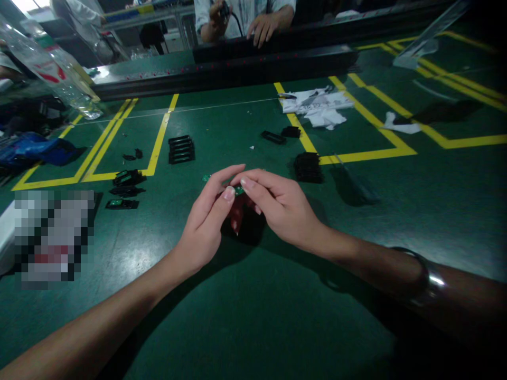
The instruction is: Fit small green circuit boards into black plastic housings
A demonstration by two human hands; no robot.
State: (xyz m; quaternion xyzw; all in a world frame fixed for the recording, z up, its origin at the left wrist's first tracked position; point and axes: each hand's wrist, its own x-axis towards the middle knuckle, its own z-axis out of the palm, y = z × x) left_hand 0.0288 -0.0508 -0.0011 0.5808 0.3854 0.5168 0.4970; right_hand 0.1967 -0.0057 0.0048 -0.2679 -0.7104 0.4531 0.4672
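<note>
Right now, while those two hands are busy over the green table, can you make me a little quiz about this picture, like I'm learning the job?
1. True or false: the left hand and the right hand are both at the small green piece.
2. Which forearm wears the shiny bracelet? A) left B) right C) neither
3. Fill in the blank: the straight lines marked on the green table are coloured ____.

Key: 1. True. 2. B. 3. Yellow.
</note>
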